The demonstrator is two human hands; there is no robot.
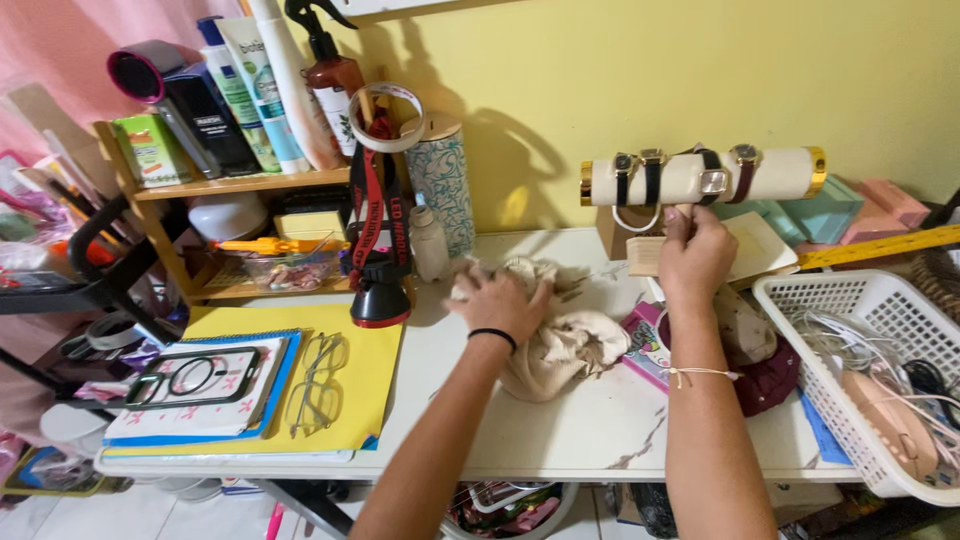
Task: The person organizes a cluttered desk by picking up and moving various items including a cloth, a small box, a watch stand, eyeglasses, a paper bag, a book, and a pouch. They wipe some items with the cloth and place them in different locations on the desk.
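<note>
White marble-look table (600, 430) carries yellow folder (375, 375) with glasses (315, 380), notebooks under a phone case (195, 378), beige cloth (560, 340), headlamp (380, 295), small wooden shelf (230, 185), white basket (870, 300), maroon cloth (765, 375), pink box (645, 345).

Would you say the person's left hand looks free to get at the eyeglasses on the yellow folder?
Probably yes: the left hand rests on the beige cloth, and the eyeglasses lie uncovered on the yellow folder, with only bare tabletop between.

Home dressing corner: toiletry bottles (262, 85) on a wooden shelf (240, 183), upper left; cluttered counter (590, 420) against a yellow wall (650, 70).
</note>
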